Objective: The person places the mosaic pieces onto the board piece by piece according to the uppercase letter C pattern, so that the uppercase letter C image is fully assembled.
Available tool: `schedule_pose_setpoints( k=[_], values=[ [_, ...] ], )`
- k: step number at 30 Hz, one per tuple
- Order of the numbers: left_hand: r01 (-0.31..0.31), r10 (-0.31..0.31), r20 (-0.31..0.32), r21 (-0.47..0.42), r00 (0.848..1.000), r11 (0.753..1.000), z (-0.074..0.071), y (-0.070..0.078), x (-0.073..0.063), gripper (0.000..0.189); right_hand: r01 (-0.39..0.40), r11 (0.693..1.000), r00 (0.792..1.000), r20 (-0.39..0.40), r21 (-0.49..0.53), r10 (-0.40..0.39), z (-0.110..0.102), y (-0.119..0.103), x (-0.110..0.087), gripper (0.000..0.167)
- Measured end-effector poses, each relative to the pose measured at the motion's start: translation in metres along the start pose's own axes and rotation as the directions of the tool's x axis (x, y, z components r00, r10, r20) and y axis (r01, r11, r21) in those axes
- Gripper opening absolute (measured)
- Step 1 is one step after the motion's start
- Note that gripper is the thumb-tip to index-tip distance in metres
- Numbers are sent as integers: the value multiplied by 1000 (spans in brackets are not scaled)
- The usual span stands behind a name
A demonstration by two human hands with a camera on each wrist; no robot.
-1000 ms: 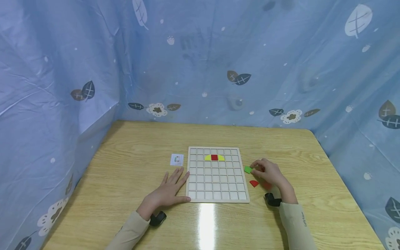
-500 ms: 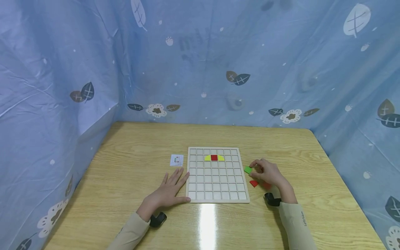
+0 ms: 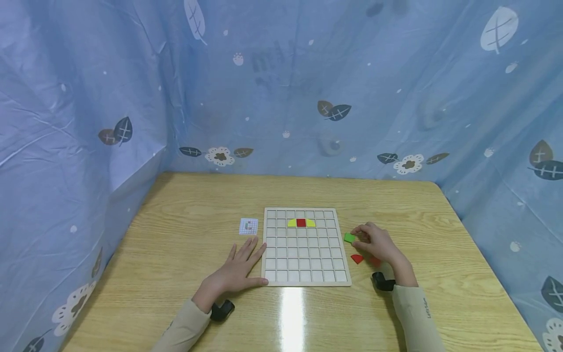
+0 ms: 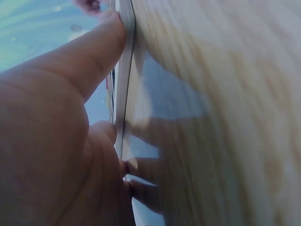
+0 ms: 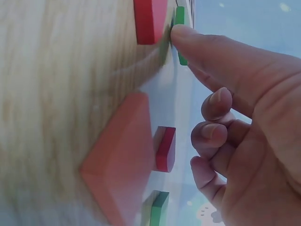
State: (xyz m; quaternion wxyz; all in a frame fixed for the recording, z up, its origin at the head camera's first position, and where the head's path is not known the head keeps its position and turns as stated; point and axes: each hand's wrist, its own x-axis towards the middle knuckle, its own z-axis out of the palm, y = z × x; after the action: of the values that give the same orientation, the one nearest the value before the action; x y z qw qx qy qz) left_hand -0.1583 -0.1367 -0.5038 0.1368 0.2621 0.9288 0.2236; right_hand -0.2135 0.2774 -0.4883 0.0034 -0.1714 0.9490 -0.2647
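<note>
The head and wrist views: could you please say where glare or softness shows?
Head view: bright glare streak on the table, in front of the grid board; left wrist view: soft wood grain, finger-shaped shadows or reflections beside the left hand; right wrist view: nearest red piece pale and hazy.

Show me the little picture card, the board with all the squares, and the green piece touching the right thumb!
Card (image 3: 248, 226): head view, middle of its printed grid.
Board (image 3: 304, 264): head view, a bare square low on it.
Green piece (image 3: 349, 238): head view, its flat top.
</note>
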Motion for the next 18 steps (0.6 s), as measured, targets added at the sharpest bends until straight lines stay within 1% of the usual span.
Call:
schedule_pose_setpoints(
  k=[9,18],
  values=[
    [8,-8,10,-4,1000,1000,-2,2,-3,89,46,999,998,-40,26,-45,-3,-2,2,24],
    [0,0,11,-1,1000,1000,-1,0,-1,88,86,995,993,-88,41,-82,-2,-15,5,25]
  ],
)
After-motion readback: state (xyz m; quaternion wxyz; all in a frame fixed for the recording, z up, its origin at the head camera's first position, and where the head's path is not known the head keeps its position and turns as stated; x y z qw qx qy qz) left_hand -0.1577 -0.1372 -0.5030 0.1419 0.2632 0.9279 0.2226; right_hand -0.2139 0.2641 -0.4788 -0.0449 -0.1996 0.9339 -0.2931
